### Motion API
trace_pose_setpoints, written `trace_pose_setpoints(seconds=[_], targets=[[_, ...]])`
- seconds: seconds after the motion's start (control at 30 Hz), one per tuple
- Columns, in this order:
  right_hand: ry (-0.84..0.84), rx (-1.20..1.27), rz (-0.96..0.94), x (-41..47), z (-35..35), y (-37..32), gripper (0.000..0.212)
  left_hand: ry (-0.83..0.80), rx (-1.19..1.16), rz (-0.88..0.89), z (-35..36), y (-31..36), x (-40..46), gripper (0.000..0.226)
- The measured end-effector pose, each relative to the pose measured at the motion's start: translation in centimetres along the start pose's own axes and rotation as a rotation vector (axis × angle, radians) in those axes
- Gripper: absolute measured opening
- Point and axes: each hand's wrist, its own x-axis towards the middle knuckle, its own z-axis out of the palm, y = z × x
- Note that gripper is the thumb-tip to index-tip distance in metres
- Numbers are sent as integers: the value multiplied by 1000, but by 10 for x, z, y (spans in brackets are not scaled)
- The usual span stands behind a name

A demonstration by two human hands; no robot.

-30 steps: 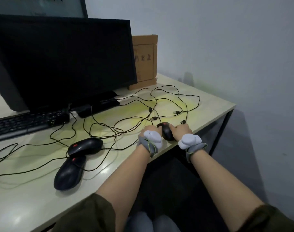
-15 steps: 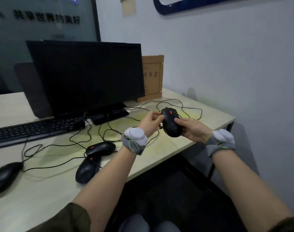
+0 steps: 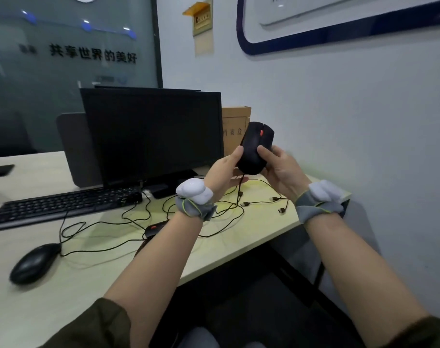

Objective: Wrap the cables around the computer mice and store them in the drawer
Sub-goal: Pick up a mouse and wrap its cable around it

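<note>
A black mouse [image 3: 254, 149] with a red scroll wheel is held up in the air above the desk's right end, upright, between both hands. My left hand [image 3: 224, 174] grips its left side and my right hand [image 3: 279, 169] its right side. Its cable [image 3: 239, 189] hangs down from the mouse to the desk. Another black mouse [image 3: 155, 227] with a red wheel lies on the desk, mostly hidden behind my left forearm. A third black mouse [image 3: 34, 262] lies at the desk's front left. Loose black cables [image 3: 224, 219] with USB plugs sprawl over the desk. No drawer is in view.
A black monitor [image 3: 151, 134] stands at the back of the light wooden desk [image 3: 239, 249], with a black keyboard [image 3: 63, 205] in front of it. A brown cardboard file box [image 3: 235, 126] leans against the wall behind the held mouse. The wall is close on the right.
Both hands have lifted the mouse from the desk's front edge up to chest height and turned it upright. The camera has tilted upward, so more wall shows.
</note>
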Motion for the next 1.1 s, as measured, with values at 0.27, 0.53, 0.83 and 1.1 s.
trace_pose_setpoints(seconds=[0.27,0.53,0.83,1.1], targets=[[111,-221,29,1,9,17,46,-17,-308,70,3,-4,-4,26],[-322,-501,344,-20,4,48,13,341,-266,228,-24,14,13,31],[-284,-1347,400,-11,-8,12,18,425,366,397,-64,2,16,40],[2,-849,-340,-7,-12,-13,28,250,719,305,-68,-3,10,46]])
